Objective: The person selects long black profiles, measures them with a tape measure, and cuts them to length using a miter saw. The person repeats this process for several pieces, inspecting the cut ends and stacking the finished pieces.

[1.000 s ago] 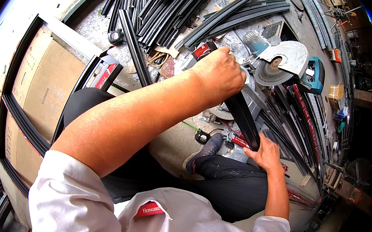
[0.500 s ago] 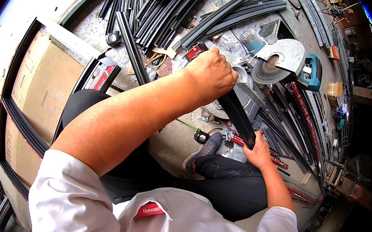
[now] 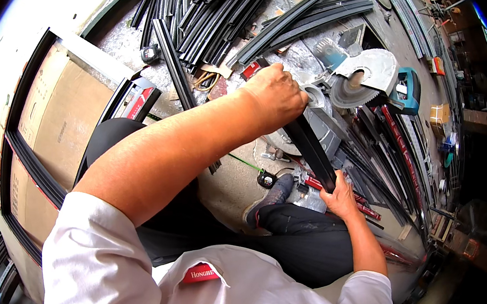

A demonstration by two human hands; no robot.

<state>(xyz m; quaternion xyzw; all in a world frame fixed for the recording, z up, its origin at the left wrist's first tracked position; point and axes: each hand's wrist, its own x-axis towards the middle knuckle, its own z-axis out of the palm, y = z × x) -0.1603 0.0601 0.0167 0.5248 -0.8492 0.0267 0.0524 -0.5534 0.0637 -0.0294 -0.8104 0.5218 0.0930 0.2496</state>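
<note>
Bar [image 3: 309,147] has shifted slightly left, near the saw [image 3: 379,69]. Left hand [image 3: 279,92] grips its upper part; right hand [image 3: 340,198] appears closed on its lower end. Both ends want steadying, clear of the blade [image 3: 347,93].

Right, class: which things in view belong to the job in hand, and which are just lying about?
In the job:
- black bar, gripped by the left hand and, at its lower end, the right hand
- possibly the circular saw, close by but not held

Apparently just lying about:
- pile of black strips
- two tape measures
- brown cardboard
</note>
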